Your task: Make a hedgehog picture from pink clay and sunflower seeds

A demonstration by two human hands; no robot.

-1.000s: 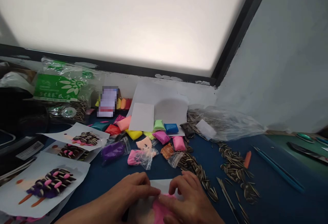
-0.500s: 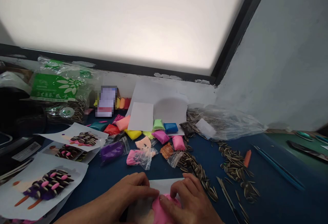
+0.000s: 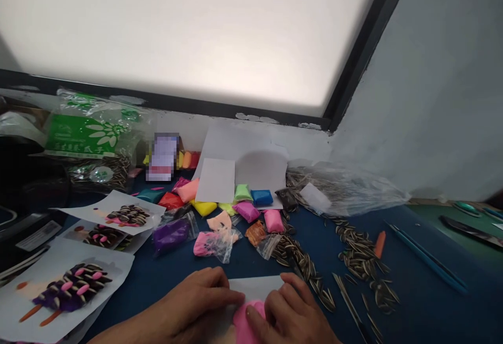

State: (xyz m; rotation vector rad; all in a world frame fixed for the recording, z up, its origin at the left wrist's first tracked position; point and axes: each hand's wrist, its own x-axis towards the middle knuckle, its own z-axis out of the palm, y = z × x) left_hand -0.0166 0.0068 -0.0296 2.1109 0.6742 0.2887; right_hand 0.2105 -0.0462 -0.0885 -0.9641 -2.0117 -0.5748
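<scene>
A flat lump of pink modelling clay [image 3: 245,324] lies on a white sheet of paper [image 3: 255,283] at the bottom edge of the view. A pale patch shows just left of the pink. My left hand [image 3: 206,294] rests over the paper's left side, its index finger stretched toward the clay's upper edge; its thumb is hidden. On the clay's right side, my right hand [image 3: 293,310] has its thumb pressed onto the pink surface and its other fingers bent against it. The lower part of the clay is cut off by the frame.
Finished hedgehog pictures [image 3: 74,286] with seeds lie at left. Several clay packets [image 3: 245,211] spread behind my hands. Sunflower seeds [image 3: 304,262], a craft knife [image 3: 349,302] and blue tweezers [image 3: 428,260] lie at right. A phone [image 3: 162,156] and a seed bag [image 3: 88,139] stand behind.
My right hand has shifted slightly on the pink clay, its thumb and bent fingers a little lower. My left hand stays almost in place.
</scene>
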